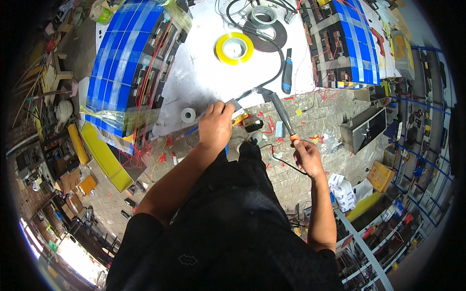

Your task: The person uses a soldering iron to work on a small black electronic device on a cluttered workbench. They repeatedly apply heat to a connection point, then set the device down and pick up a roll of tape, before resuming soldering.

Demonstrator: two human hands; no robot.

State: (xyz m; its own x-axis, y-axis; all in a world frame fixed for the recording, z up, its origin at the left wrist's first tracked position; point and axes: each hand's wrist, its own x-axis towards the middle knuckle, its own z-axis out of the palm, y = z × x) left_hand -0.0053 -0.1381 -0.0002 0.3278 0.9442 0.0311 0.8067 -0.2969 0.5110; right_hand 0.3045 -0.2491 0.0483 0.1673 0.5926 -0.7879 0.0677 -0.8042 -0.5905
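My right hand (308, 157) is closed around the handle end of a soldering iron (281, 110), its cord trailing below the hand. The iron's angled head rests at the table's front edge, against or very near the bare end of a thick black cable (280, 68); contact is hard to tell. My left hand (216, 124) is closed at the same edge, its curled fingers on a flat grey piece (235, 104), mostly hidden. Beside that hand stands a small white roll (188, 115). A blue-and-black utility knife (287, 72) lies right of the cable.
Blue-wrapped battery packs with red wires stand left (116, 63) and right (357, 43) on the white table (194, 72). Yellow tape (234, 48), a grey tape roll (262, 16) and a dark disc (274, 36) lie between. Red scraps litter the brick floor (286, 179). Shelving (422, 106) stands right.
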